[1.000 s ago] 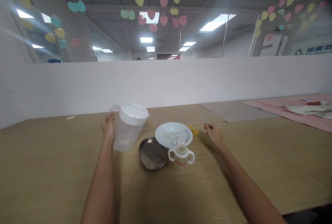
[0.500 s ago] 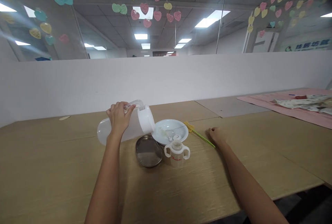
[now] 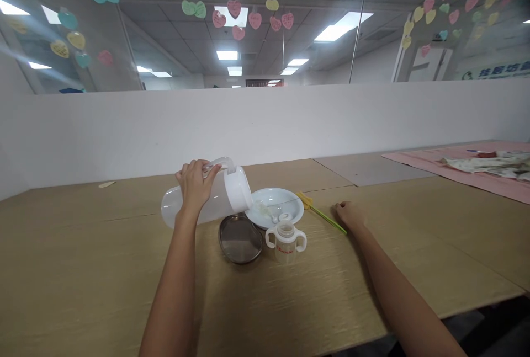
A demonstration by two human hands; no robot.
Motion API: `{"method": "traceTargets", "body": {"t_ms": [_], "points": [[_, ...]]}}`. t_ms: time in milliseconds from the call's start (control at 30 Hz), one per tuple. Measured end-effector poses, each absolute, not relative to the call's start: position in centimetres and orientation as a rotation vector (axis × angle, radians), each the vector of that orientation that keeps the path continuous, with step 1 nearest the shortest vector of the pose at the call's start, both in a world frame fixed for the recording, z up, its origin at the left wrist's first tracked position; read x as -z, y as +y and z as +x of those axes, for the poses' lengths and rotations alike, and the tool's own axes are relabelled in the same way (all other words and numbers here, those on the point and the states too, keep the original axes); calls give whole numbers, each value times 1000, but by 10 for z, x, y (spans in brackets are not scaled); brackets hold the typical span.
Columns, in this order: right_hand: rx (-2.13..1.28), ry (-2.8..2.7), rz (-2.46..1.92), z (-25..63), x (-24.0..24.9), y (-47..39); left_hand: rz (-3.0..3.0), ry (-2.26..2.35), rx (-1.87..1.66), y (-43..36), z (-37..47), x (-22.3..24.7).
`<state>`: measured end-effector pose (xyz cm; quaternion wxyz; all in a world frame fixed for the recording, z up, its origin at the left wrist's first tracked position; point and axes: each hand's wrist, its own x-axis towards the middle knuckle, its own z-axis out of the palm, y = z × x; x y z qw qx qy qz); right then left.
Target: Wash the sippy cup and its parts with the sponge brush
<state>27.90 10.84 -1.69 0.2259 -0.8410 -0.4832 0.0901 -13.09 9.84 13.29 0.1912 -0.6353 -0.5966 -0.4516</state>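
Note:
My left hand (image 3: 195, 185) is wrapped round the handle of a white, see-through pitcher (image 3: 215, 202). The pitcher is tipped nearly onto its side, its white lid end at the left rim of a white bowl (image 3: 295, 212). Inside the bowl lie small clear and white parts, too small to name. In front of it stands an uncapped baby bottle (image 3: 285, 249) with two white handles. A dark metal kidney dish (image 3: 240, 240) sits left of the bottle. My right hand (image 3: 351, 215) rests on the table with curled fingers, right of a brush (image 3: 325, 216) with a yellow head and green handle.
The table (image 3: 265, 302) has a brown covering. A pink cloth (image 3: 418, 162) with crumpled fabric (image 3: 484, 166) lies at the far right. A low white wall (image 3: 265, 125) with glass above closes off the back. A small flat pale piece (image 3: 107, 184) lies far left.
The whole view has shifted slightly. The pitcher stays tipped beside the bowl in my left hand, and my right hand keeps its place on the table.

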Motion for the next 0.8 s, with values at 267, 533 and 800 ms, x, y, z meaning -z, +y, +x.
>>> {"method": "traceTargets", "body": {"t_ms": [267,533,800], "points": [[-253,-1336,-2344,280,19,110,-1797,-1656,1226,98,-130,-132],[-245,-1342,-2350,280,19,111,-1803,-1637,1208,96,-131,-132],[-240,-1359,-2355,281,20,112,-1797,-1629,1161,92,-128,-134]]}}
